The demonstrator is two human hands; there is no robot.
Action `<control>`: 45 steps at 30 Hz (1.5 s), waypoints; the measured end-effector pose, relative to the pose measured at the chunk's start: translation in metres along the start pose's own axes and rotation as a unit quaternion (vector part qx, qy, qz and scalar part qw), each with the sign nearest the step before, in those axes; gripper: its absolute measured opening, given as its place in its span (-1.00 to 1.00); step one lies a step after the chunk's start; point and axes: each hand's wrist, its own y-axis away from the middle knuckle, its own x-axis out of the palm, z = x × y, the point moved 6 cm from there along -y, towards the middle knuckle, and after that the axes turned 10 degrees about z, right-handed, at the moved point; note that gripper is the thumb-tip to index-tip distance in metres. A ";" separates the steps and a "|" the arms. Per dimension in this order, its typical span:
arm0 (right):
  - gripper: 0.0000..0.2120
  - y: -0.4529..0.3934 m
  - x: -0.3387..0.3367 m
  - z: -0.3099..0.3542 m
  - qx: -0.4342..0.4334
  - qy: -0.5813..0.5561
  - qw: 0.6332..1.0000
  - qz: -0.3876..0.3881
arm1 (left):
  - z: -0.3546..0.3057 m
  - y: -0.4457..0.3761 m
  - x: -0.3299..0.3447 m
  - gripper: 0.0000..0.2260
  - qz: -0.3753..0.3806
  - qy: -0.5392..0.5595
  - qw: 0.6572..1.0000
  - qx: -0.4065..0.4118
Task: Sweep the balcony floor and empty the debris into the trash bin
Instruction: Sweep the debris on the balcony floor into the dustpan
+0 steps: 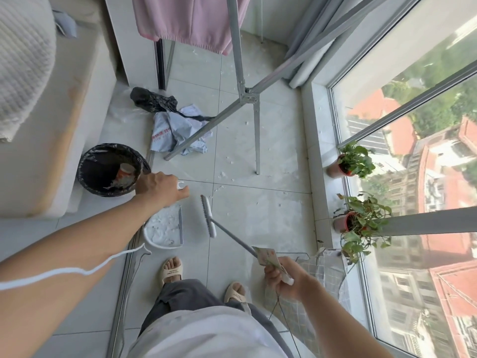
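Two hands share the work. Nearest, the right hand point(280, 276) is curled round the top of the broom handle point(233, 237), with a folded green-printed paper point(265, 257) caught between fingers and shaft. The handle slants away and leftward to the broom head point(208, 215), which rests on the floor tiles point(258, 208) just beside the open lip of the white dustpan point(164, 229). The pan already carries a layer of white flecks and dust.

Farther out, the left hand point(160, 188) reaches over the dustpan's far end; a white hooked piece, probably the top of its upright handle, shows at the knuckles. Whether the fingers are closed on it I cannot tell, since the back of the hand hides them.

To do this step well, I judge the pan's lip should stay pressed flat to the tile while the broom draws short strokes toward it, so light flecks do not slip under or scatter. When lifted, the pan wants tilting back before it travels.

Just left of the left hand, against the low ledge at the floor's left edge, stands the trash bin point(111, 169) lined with a black bag, so the carry is short. Beyond it, scattered white bits point(222, 174) remain near the drying rack leg point(256, 140), and crumpled grey mailer bags point(178, 133) and a black plastic bag point(152, 99) lie toward the far left corner, unswept.
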 end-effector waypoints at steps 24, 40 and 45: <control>-0.91 -0.036 -0.162 0.039 0.011 0.294 0.950 -0.107 | -0.035 0.237 0.123 -0.60 -0.027 0.131 0.960 -0.245; -0.93 -0.004 -0.149 -0.077 0.117 0.442 0.882 -0.117 | -0.007 0.297 0.241 -0.59 0.022 0.302 0.914 -0.270; -0.91 0.008 -0.126 -0.074 0.154 0.367 0.917 -0.022 | 0.004 0.301 0.250 -0.54 0.007 0.315 0.915 -0.252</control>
